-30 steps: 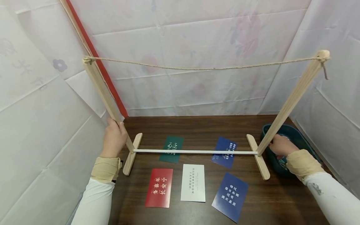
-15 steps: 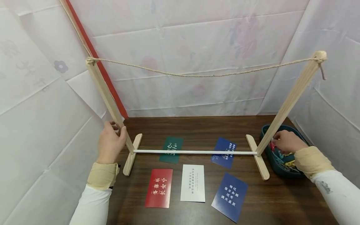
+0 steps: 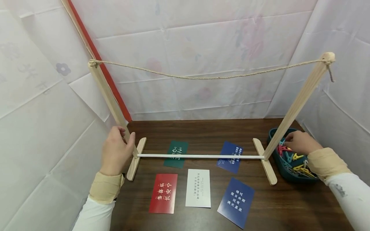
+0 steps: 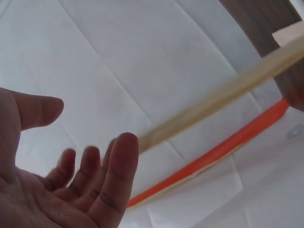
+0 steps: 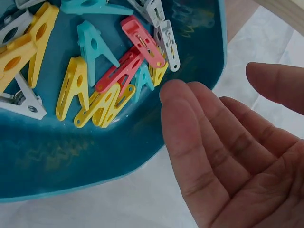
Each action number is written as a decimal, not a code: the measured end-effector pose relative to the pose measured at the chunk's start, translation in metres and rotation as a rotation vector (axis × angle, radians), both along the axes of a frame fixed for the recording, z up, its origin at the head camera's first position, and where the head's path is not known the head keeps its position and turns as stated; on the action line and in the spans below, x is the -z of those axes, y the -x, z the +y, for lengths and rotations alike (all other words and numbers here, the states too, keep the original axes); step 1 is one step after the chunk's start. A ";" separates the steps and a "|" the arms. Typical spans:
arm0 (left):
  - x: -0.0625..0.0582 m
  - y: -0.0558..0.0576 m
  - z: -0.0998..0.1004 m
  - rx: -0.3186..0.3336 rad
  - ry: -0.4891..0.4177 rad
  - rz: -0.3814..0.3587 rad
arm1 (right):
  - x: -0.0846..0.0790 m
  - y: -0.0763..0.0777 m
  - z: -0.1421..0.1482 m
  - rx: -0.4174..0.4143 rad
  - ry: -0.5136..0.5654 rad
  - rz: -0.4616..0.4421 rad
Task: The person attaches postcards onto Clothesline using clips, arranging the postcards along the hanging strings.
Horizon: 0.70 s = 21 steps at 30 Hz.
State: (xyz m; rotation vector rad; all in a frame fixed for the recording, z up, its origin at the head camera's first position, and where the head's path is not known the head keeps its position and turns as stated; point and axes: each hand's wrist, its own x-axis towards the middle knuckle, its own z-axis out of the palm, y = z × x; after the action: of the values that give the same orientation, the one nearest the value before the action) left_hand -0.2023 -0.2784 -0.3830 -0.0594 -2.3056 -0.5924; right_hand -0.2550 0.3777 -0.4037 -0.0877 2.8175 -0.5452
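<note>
Left hand (image 3: 115, 152), right hand (image 3: 303, 142): relaxed, mostly uncurled, nothing held. Right post (image 3: 299, 106) could be knocked by leftward lift from tub (image 5: 95, 152).

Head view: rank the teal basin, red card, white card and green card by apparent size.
1. Teal basin, partly hidden
2. Red card and white card: too alike to rank
3. Green card; farther from the camera, so true size unsure.

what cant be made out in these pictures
Head view: the green card, characters partly covered by the white rod.
Head view: the white card, smallest print unreadable.
Right wrist view: the bin, cut off at left and top.
Left wrist view: the wooden post, one end behind the fingers.
</note>
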 end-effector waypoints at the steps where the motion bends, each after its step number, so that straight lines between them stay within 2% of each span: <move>1: 0.000 -0.001 0.003 0.011 0.017 0.010 | 0.000 0.001 0.001 -0.003 -0.008 0.006; 6: 0.001 -0.007 0.016 0.067 0.094 0.025 | -0.002 0.005 0.008 -0.012 -0.035 0.023; 9: 0.001 -0.011 0.024 0.110 0.107 -0.011 | -0.001 0.007 0.013 -0.006 -0.044 0.016; 17: 0.004 -0.014 0.039 0.194 0.142 -0.241 | 0.007 0.013 0.023 0.016 -0.040 0.031; 21: 0.008 -0.014 0.042 0.239 0.181 -0.315 | 0.011 0.014 0.025 0.019 -0.035 0.039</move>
State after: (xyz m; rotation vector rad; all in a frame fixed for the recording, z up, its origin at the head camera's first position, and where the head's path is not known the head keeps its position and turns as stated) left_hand -0.1878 -0.2367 -0.3911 -0.3547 -2.6776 -0.5395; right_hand -0.2687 0.4023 -0.4142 -0.0648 2.8671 -0.5038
